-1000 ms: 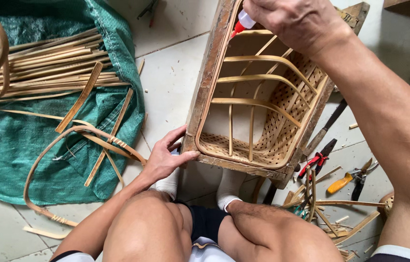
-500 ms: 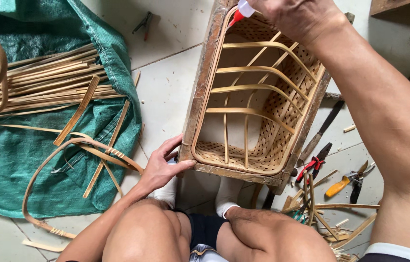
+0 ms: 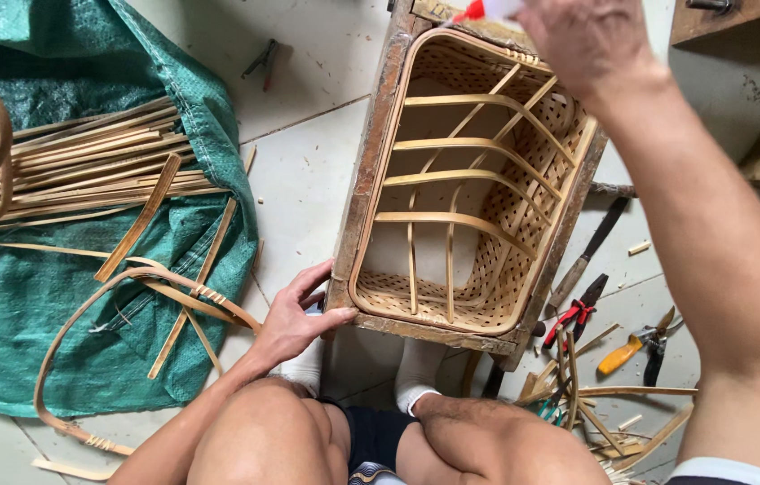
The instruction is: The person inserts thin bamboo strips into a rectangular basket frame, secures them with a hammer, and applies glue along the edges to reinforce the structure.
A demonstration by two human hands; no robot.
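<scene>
Right now the left hand (image 3: pixel 295 316) presses flat, fingers spread, against the near left corner of a worn wooden frame (image 3: pixel 364 171), a rough, chipped rectangular box standing on the pale tiled floor (image 3: pixel 308 99). Inside that frame sits a woven bamboo basket (image 3: pixel 488 233), oblong with rounded corners, its walls a tight lattice of thin tan strips and its smooth rim hugging the wood. Curved flat ribs arch across the basket's hollow, crossed by slimmer upright slats; beyond them it holds nothing else that shows. The right hand (image 3: pixel 591 40) is up over the basket's far rim, fingers curled closed on a small white bottle with a red tip (image 3: pixel 479 11), mostly cut off by the top edge.

To the left a green woven tarp (image 3: pixel 12 305) lies crumpled, carrying a bundle of long straight bamboo strips (image 3: pixel 66 180) and a looping bent strip (image 3: pixel 128 296) with wrapped bindings. On the tiles to the right of the frame lie a dark-handled knife (image 3: pixel 587 251), red-handled pliers (image 3: pixel 578 314) and yellow-handled cutters (image 3: pixel 636 346), among loose bamboo offcuts. White-socked feet show just beneath the frame's near edge, between bare knees
</scene>
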